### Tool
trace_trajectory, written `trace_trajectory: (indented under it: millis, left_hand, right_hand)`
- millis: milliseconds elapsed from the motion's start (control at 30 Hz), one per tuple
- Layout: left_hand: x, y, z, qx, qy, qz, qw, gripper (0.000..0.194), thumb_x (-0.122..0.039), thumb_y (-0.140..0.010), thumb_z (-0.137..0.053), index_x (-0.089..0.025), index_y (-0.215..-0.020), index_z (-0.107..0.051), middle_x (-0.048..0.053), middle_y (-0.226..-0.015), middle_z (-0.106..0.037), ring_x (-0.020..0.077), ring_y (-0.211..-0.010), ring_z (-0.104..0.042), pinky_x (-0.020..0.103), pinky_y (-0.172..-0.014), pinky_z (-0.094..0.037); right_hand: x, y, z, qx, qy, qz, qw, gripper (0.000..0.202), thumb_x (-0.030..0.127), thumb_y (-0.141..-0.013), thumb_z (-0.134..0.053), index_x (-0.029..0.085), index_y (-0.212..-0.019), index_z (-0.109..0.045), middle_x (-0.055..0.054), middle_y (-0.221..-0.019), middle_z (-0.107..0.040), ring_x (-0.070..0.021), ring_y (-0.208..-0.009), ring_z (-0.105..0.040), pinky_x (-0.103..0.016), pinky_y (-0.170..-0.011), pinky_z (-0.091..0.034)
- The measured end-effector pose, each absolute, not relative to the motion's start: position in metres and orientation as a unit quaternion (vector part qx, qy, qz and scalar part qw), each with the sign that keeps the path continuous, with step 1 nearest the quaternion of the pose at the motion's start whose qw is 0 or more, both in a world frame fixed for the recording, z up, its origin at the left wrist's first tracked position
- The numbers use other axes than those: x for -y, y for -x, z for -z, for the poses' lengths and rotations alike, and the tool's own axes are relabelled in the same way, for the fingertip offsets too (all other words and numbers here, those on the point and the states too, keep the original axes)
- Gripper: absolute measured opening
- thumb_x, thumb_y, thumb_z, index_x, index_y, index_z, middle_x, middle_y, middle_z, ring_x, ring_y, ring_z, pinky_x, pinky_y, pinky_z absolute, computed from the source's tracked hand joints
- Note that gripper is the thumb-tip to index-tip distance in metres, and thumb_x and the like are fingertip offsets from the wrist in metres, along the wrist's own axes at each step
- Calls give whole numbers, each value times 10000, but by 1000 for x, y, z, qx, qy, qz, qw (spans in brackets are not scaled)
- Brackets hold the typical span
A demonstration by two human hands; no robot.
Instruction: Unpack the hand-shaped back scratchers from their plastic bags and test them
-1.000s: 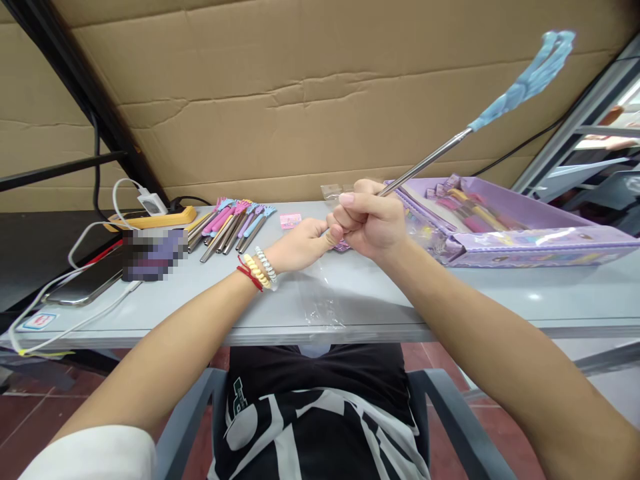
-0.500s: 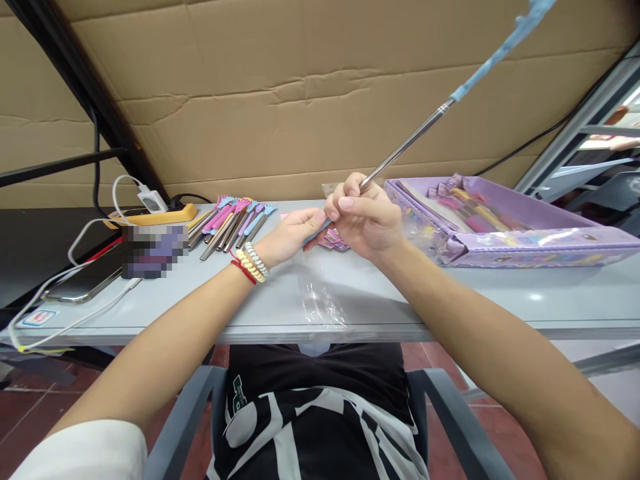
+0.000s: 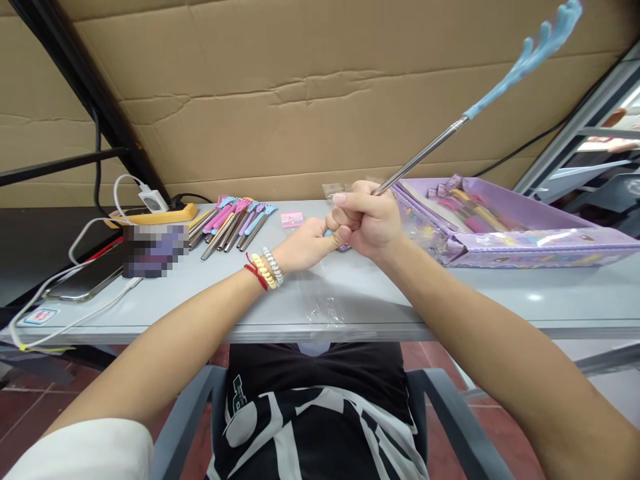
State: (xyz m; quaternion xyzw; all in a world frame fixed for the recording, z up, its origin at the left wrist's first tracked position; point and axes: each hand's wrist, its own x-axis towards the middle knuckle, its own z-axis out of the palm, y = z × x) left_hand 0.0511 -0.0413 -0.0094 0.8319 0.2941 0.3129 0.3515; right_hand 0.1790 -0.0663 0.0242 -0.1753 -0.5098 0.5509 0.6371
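A back scratcher [image 3: 425,151] slants up to the right, with a metal rod and a light blue, hand-shaped head [image 3: 537,53]. My right hand [image 3: 373,217] is closed round the lower rod. Against it, my left hand [image 3: 313,241] grips the blue handle end, which is mostly hidden by the fingers. To the left lies a pile of shorter back scratchers [image 3: 235,223] with pink, blue, purple and yellow parts. A small pink card [image 3: 292,219] rests behind my left hand. Clear plastic bags [image 3: 325,310] lie on the table below my hands.
On the right, an open purple box [image 3: 545,257] holds several wrapped items. At the left are a phone [image 3: 85,280], white cables [image 3: 83,327] and a yellow power strip [image 3: 175,216]. A cardboard wall [image 3: 300,133] stands behind the grey table [image 3: 200,307].
The scratcher's blue head has swung lower and right, and its finger shapes now show. My left hand has moved right against my right hand, uncovering the pink card.
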Motion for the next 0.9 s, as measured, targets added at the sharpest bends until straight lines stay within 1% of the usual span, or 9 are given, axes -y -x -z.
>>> trace_trajectory:
  millis: [167, 233, 300, 400, 433, 500, 567, 700, 900]
  left_hand:
    - [41, -48, 9, -274, -832, -299, 378, 690, -875, -720, -470, -204, -585, -375, -68, -467, -307, 65, -449, -266, 247, -441, -179]
    - [41, -45, 8, -264, -834, -280, 396, 682, -861, -738, -469, -202, -587, -378, -65, -472, -330, 67, -447, -289, 243, -441, -206]
    - [41, -42, 7, -247, -831, -274, 416, 659, -822, -788, -460, -188, -610, -432, -45, -498, -407, 76, -465, -363, 241, -464, -288]
    - [41, -39, 3, -210, -815, -303, 447, 614, -741, -845, -490, -150, -698, -560, 13, -621, -561, 106, -571, -519, 255, -553, -411]
    - [41, -38, 1, -201, -807, -312, 459, 600, -726, -842, -517, -141, -722, -586, 30, -667, -594, 115, -608, -554, 258, -566, -428]
    - [41, -37, -1, -191, -795, -318, 479, 579, -708, -821, -571, -133, -758, -607, 42, -722, -619, 117, -621, -572, 254, -548, -430]
    - [41, -36, -1, -195, -793, -313, 484, 577, -708, -809, -589, -135, -739, -585, 25, -697, -591, 94, -561, -529, 241, -504, -402]
    - [42, -37, 0, -212, -792, -312, 480, 602, -744, -793, -571, -160, -672, -488, -44, -581, -443, 53, -458, -394, 209, -424, -309]
    - [49, -45, -3, -222, -811, -323, 435, 664, -834, -747, -494, -182, -626, -455, -80, -452, -352, 49, -381, -327, 209, -383, -236]
  right_hand:
    - [67, -178, -23, 532, 157, -547, 626, 680, 161, -542, -756, 183, -499, -78, 99, -426, -100, -17, -328, -202, -202, -365, -185]
    - [67, -180, -22, 539, 154, -549, 620, 683, 165, -538, -766, 186, -494, -84, 100, -415, -122, -15, -339, -194, -203, -362, -197]
    - [66, -183, -21, 542, 148, -552, 616, 658, 159, -549, -754, 189, -492, -99, 99, -412, -137, -16, -349, -186, -204, -357, -208]
    - [65, -188, -21, 542, 131, -552, 620, 594, 139, -582, -715, 187, -495, -129, 95, -422, -148, -21, -358, -192, -197, -360, -211]
    - [64, -189, -21, 543, 126, -551, 621, 581, 135, -589, -707, 185, -496, -136, 94, -425, -153, -21, -361, -194, -195, -364, -210]
    - [64, -189, -21, 546, 120, -552, 619, 571, 137, -592, -704, 184, -497, -143, 91, -428, -157, -23, -367, -197, -192, -371, -206]
    - [64, -188, -20, 549, 121, -558, 611, 576, 147, -584, -711, 184, -493, -143, 91, -425, -148, -24, -369, -198, -192, -376, -194]
    - [65, -187, -23, 549, 125, -564, 605, 611, 166, -571, -725, 183, -489, -120, 88, -427, -125, -28, -365, -199, -199, -376, -193]
    - [67, -190, -27, 551, 119, -560, 607, 652, 195, -592, -736, 193, -516, -88, 86, -464, -65, -40, -357, -163, -210, -331, -240]
